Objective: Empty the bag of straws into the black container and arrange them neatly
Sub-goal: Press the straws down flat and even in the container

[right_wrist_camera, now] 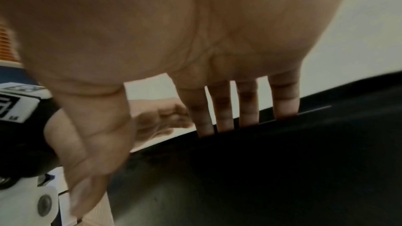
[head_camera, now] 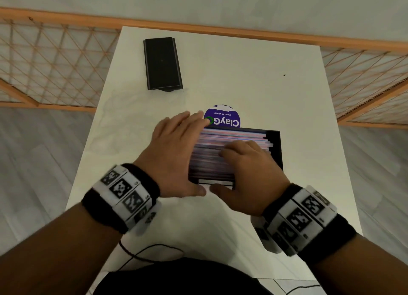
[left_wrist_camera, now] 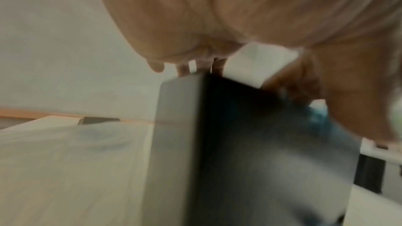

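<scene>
The black container (head_camera: 276, 144) sits in the middle of the white table (head_camera: 242, 74), filled with pink, blue and white straws (head_camera: 212, 155) lying left to right. My left hand (head_camera: 176, 147) lies flat against the straws' left ends, fingers straight, thumb at the near wall. My right hand (head_camera: 247, 169) presses straight fingers (right_wrist_camera: 224, 109) down onto the straws, thumb outside the near wall. In the left wrist view the container's corner (left_wrist_camera: 239, 126) stands under my blurred left palm (left_wrist_camera: 217, 15). In the right wrist view the container's dark wall (right_wrist_camera: 261, 169) fills the lower frame.
A black lid (head_camera: 163, 63) lies at the table's far left. A round purple sticker (head_camera: 223, 118) sits just behind the container. A faint wrinkled clear film (head_camera: 123, 111) seems to lie left of my hands. Wooden lattice railings (head_camera: 55, 63) flank the table. A cable (head_camera: 150, 250) hangs near my body.
</scene>
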The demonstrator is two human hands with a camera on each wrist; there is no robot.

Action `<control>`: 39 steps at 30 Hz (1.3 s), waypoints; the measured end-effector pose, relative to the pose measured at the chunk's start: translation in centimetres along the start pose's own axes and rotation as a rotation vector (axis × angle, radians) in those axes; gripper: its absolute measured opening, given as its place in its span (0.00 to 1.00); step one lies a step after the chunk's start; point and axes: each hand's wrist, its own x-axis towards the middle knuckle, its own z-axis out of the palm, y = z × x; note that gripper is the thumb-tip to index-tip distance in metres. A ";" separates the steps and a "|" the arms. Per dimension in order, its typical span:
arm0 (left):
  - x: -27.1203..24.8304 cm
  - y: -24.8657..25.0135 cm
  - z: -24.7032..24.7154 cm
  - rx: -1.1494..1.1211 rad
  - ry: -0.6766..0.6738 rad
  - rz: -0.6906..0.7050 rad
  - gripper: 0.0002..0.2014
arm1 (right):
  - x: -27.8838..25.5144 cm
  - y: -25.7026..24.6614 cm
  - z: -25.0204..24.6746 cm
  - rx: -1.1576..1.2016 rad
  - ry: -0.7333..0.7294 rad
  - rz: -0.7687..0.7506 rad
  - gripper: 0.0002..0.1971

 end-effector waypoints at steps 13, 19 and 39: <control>1.1 -1.9 2.4 0.024 0.021 0.038 0.63 | 1.4 0.5 1.8 0.017 -0.074 -0.086 0.44; 1.1 -1.8 2.2 -0.052 0.033 0.030 0.56 | 0.1 1.5 3.4 0.096 0.121 -0.128 0.32; 0.5 -2.0 3.1 -1.291 0.284 -0.638 0.38 | -1.9 6.5 1.6 0.531 0.303 0.603 0.22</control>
